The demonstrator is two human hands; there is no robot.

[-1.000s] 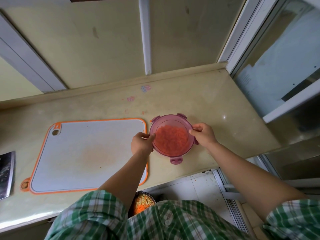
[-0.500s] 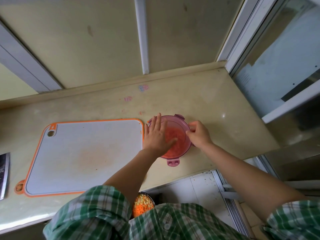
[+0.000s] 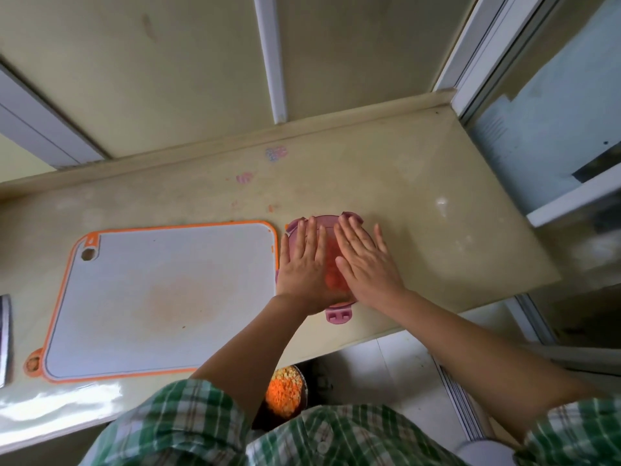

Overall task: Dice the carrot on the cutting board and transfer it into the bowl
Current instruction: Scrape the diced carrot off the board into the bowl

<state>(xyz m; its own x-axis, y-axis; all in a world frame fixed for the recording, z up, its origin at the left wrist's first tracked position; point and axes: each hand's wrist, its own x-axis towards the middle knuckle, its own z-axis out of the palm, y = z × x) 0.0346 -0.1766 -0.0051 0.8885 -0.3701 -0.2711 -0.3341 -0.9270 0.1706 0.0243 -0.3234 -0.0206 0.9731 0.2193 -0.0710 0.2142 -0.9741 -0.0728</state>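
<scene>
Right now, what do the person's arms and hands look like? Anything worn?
Bare left hand and right hand, no gloves, rings or watch showing. Short green-and-white plaid left sleeve and right sleeve, ending about the elbows.

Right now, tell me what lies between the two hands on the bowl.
In the head view, only a narrow strip of the bowl's pink lid shows between the left hand and the right hand, with diced carrot visible through it.

Bowl [image 3: 338,315] translucent pink plastic; cutting board [image 3: 161,297] matt plastic, orange-rimmed; counter [image 3: 403,183] glossy stone-like.
</scene>
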